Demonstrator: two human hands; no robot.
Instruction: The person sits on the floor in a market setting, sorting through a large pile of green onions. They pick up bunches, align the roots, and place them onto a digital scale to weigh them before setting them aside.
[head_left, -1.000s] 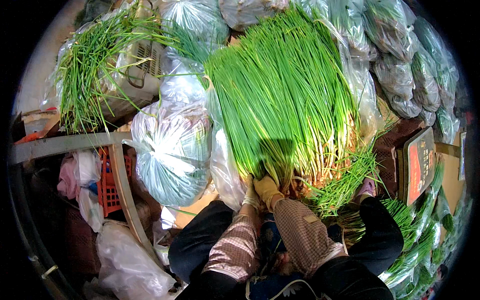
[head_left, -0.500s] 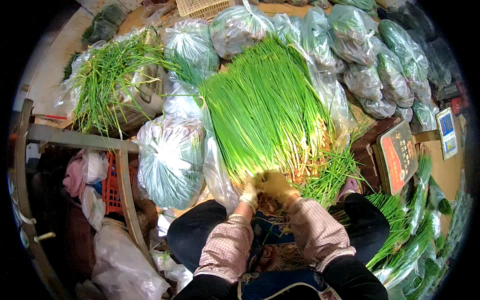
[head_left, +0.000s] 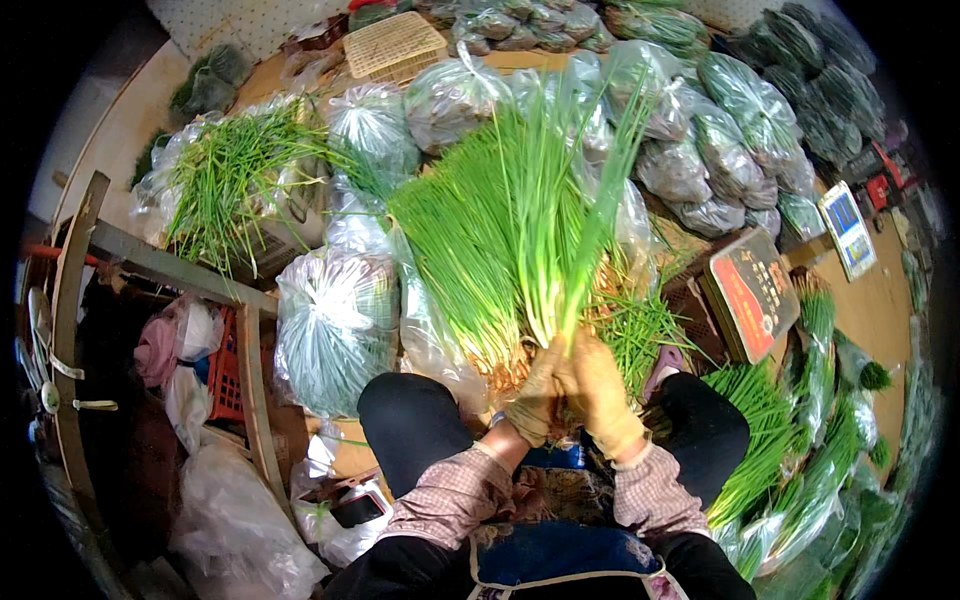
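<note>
In front of me a bunch of spring onions (head_left: 545, 230) stands raised, its green leaves fanned away from me. My left hand (head_left: 537, 400) and my right hand (head_left: 603, 395), both in tan work gloves, are closed together around its pale lower ends. The roots are mostly hidden by the gloves. Behind the bunch lies a broad pile of spring onions (head_left: 445, 240) on clear plastic sheeting (head_left: 428, 325), brown root ends toward me. Loose green trimmings (head_left: 640, 340) lie to the right of my hands.
A tied bag (head_left: 338, 335) stands at left, near a wooden frame (head_left: 165, 268). Full bags (head_left: 690, 140) line the far side. A scale (head_left: 752, 295) with a display (head_left: 848, 230) is at right, above bundled greens (head_left: 755, 430). A crate heaped with greens (head_left: 245, 175) stands far left.
Both hands have drawn nearer me and to the right. A bunch of spring onions now rises in them, lifted from the pile. My view has tilted up slightly.
</note>
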